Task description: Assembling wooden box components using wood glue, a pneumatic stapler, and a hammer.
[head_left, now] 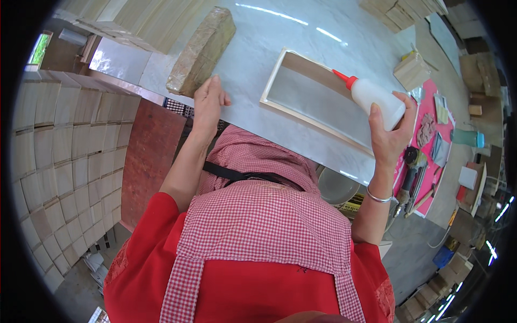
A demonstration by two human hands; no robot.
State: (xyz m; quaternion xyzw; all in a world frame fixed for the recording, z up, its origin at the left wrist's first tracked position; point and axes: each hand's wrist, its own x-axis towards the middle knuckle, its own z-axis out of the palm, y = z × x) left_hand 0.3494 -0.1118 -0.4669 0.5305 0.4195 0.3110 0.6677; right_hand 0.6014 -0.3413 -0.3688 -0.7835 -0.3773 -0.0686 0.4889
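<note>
My right hand (pixel 391 133) is wrapped round a white squeeze bottle (pixel 374 99) with a red nozzle. The bottle is tilted, and its nozzle tip points left, close to the far wall of a pale rectangular wooden frame (pixel 301 117). That frame lies on the grey table (pixel 245 64), whose surface seems to show through its middle. My left hand (pixel 208 102) rests at the table's near edge with the fingers curled in and nothing visible in them. Just beyond it lies a long brown block (pixel 202 51), its surface worn and shiny.
Stacked pale wooden boxes (pixel 64 156) fill the left side, with more wooden pieces (pixel 145 21) at the far left. On the right, a pink sheet (pixel 428 140) carries a hand tool (pixel 412 172) and rags (pixel 426 129). A small wooden block stack (pixel 412 70) stands beyond the bottle.
</note>
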